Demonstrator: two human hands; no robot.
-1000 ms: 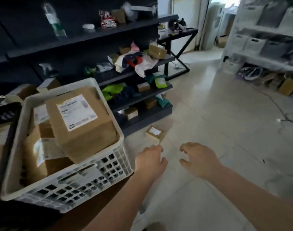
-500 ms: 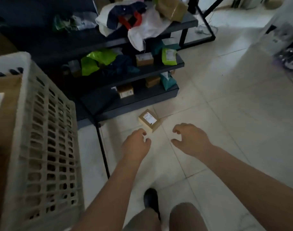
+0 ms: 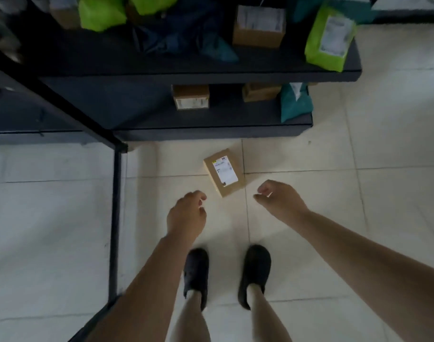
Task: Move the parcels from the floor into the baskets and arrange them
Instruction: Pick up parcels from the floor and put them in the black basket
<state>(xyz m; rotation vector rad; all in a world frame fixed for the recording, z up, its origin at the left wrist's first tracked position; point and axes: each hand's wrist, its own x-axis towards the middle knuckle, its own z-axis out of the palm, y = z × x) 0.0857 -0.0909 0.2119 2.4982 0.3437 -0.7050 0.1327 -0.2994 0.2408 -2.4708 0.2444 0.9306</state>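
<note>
head view looks straight down at a small brown parcel (image 3: 223, 172) with a white label, lying flat on the pale tiled floor (image 3: 359, 206) in the middle of the frame, just in front of the lowest board of a dark shelf (image 3: 211, 130). the left hand (image 3: 186, 215) hangs just below and left of the parcel, fingers (image 3: 198, 195) curled loosely and empty, not touching it. the right hand (image 3: 278, 199) sits just below and right of the parcel, fingers (image 3: 264, 187) half curled with the thumb apart, also empty and clear of the box. both bare forearms reach in from the bottom of the frame. between them, lower centre, stand two dark shoes (image 3: 196, 272) on the tiles. on the shelf in the upper half lie a small box (image 3: 191, 97), another box (image 3: 260, 91) and a teal bag (image 3: 296, 102) on the lower board, and higher up a larger box (image 3: 259, 25) and a lime green bag (image 3: 330, 38). a black metal frame (image 3: 114, 218) crosses the left side.
</note>
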